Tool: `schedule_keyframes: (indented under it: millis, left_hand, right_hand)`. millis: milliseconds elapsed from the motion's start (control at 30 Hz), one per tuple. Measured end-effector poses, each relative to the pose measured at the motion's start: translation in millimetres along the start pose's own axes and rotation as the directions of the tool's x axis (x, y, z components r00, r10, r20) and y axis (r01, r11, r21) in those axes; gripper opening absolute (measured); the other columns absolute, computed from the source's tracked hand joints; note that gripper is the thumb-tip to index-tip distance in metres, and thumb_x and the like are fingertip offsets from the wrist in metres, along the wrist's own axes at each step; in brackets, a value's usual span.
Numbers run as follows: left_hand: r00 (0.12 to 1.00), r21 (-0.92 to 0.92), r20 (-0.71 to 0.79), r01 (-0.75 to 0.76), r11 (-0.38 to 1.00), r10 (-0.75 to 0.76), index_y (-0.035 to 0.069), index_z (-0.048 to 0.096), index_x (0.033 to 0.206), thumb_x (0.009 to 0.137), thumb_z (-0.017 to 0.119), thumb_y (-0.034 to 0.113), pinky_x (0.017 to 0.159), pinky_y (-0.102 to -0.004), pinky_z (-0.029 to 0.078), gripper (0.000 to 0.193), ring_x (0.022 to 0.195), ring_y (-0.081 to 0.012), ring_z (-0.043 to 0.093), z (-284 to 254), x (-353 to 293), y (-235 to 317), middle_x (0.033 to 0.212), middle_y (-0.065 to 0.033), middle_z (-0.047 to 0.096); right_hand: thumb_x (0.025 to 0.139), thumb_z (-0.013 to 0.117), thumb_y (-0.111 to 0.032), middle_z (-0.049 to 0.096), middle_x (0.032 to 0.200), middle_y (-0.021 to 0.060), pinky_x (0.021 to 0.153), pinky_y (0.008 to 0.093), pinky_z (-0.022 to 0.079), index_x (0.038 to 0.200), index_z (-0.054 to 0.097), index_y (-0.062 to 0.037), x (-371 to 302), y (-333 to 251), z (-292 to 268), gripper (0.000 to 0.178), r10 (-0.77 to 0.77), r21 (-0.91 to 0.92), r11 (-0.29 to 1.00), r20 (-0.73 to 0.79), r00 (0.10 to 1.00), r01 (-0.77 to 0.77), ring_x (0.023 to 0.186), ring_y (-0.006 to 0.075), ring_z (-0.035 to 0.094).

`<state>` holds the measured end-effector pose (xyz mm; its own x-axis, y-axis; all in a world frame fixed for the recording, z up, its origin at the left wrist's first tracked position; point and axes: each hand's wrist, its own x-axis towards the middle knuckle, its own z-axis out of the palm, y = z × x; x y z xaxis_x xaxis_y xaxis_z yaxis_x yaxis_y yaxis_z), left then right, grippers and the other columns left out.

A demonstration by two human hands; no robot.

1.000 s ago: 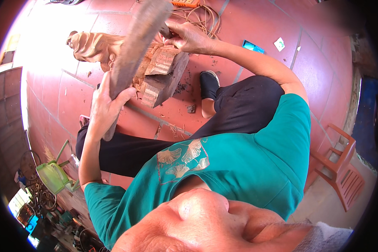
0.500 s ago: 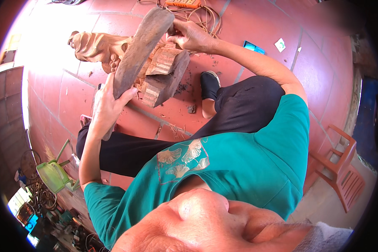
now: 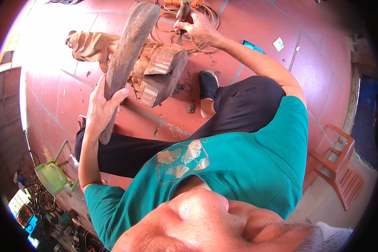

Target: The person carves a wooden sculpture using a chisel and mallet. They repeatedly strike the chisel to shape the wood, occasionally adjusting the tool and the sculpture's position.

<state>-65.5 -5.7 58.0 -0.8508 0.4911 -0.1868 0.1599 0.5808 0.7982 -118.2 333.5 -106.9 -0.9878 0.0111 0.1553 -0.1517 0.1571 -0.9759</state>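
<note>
My left hand (image 3: 101, 107) is wrapped around a long, flat wooden club (image 3: 129, 48), which slants up and right in front of the carving. My right hand (image 3: 202, 30) grips a chisel (image 3: 183, 14) by its wooden handle, its narrow blade pointing down. The chisel is apart from the wood, beyond its right side. A wooden carving (image 3: 164, 61) lies on the floor between them. Its left part is smooth, with flowing folds, while the right end is a rough, notched block. The club hides the carving's middle.
Coiled cable with an orange power strip (image 3: 174, 3) lies behind the chisel. A blue phone-like object (image 3: 253, 46) and small white paper (image 3: 278, 43) rest on the red tiles (image 3: 319, 80). Wood chips are scattered near my shoe (image 3: 208, 84). Plastic chairs stand left (image 3: 52, 176) and right (image 3: 344, 168).
My right hand has shifted right and away from the carving, bringing the chisel into sight. The club has moved slightly left with my left hand. The carving has barely shifted.
</note>
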Motion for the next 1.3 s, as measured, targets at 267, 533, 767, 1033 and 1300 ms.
schedule_keyframes:
  millis: [267,533,767,1033,1300]
  left_hand:
    - [0.999,0.013,0.039,0.022,1.000,-0.022,-0.003,0.057,0.123,0.091,0.074,0.037,0.069,-0.0292,0.049,0.054,0.077,-0.0120,0.057,-1,0,-1,0.094,-0.0073,0.065]
    - [0.994,-0.077,0.042,0.102,0.992,-0.099,-0.003,0.055,0.124,0.092,0.073,0.035,0.060,-0.0252,0.047,0.052,0.068,-0.0084,0.054,-3,-5,-6,0.087,-0.0044,0.061]
    - [0.980,-0.399,0.121,0.191,0.897,-0.155,0.001,0.054,0.121,0.095,0.069,0.032,0.052,-0.0211,0.045,0.043,0.056,-0.0065,0.054,-7,0,-22,0.078,-0.0018,0.056]
    - [0.938,-0.474,0.165,0.346,0.810,-0.304,-0.001,0.053,0.124,0.097,0.064,0.032,0.047,-0.0209,0.044,0.044,0.053,-0.0082,0.054,-14,4,-18,0.074,-0.0029,0.056]
    - [0.902,-0.434,0.153,0.428,0.793,-0.403,-0.001,0.050,0.137,0.098,0.062,0.035,0.045,-0.0206,0.042,0.054,0.051,-0.0086,0.052,-15,8,-24,0.073,-0.0032,0.055]
  right_hand:
    - [0.099,0.064,-0.010,0.069,0.098,0.0122,0.085,0.0350,0.060,0.113,0.052,-0.0030,-1,4,-7,0.020,0.120,0.237,0.964,0.013,0.993,-0.120,0.091,0.0200,0.071]
    - [0.090,0.073,-0.023,0.070,0.075,0.0083,0.072,0.0362,0.055,0.112,0.057,0.0022,9,14,-32,0.037,-0.004,-0.296,0.954,-0.182,0.983,-0.051,0.076,0.0190,0.071]
    - [0.095,0.070,-0.013,0.068,0.096,0.0107,0.077,0.0350,0.061,0.112,0.054,-0.0005,16,-1,-20,0.026,0.146,0.140,0.978,0.079,0.986,-0.156,0.087,0.0197,0.072]
    - [0.090,0.074,-0.011,0.067,0.102,0.0153,0.076,0.0405,0.065,0.118,0.051,0.0028,40,6,-21,0.039,0.342,0.241,0.891,0.203,0.918,-0.385,0.088,0.0266,0.074]
    - [0.089,0.077,-0.016,0.068,0.104,0.0162,0.078,0.0430,0.065,0.117,0.052,-0.0015,71,41,-15,0.040,0.381,0.345,0.819,0.269,0.885,-0.458,0.087,0.0293,0.075]
